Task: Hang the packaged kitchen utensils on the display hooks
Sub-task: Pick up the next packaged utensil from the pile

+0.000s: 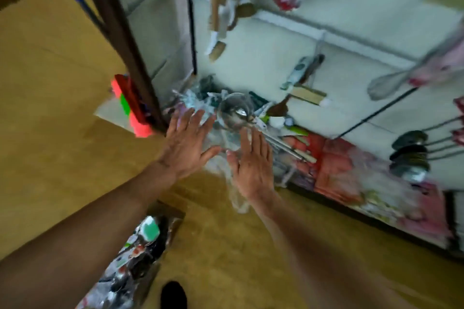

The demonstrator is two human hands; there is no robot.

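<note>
Head view.
- Left hand [187,144]: fingers straight, slightly spread, holding nothing.
- Right hand [253,163]: fingers straight, close together, holding nothing.
- Both hands over clear wrap [223,158]; contact unclear due to blur.
- Ladle [234,111]: in floor pile [200,98] at panel foot, just beyond fingertips.
- Hook [376,112]: to right, looks bare.
- Advice: pinch ladle by pack's top, lift clear of neighbouring packs, find hang-hole, thread it onto hook.
</note>
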